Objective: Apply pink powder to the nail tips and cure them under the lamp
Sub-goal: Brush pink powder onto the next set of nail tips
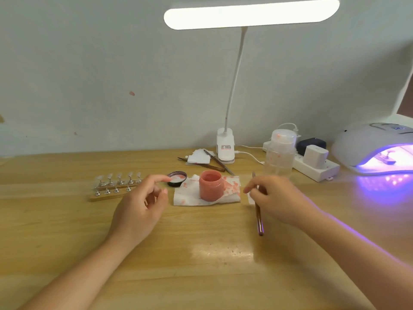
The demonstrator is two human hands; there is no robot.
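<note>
My right hand (271, 193) gripped the brush (258, 211); my left hand (143, 198) hung loosely curled, holding nothing. The pink powder jar (211, 185) sat uncapped on tissue, the curing lamp (375, 151) glowed, yet the nail tips (117, 181) looked clear — most work remained, I reckoned.

Small home nail-art corner at a wooden desk (67, 231) against a plain wall: glowing purple curing lamp (375, 153), clip-on desk light (250, 14), open pot of pink powder (211, 185), rack of nail tips (114, 184), power strip (312, 164).
</note>
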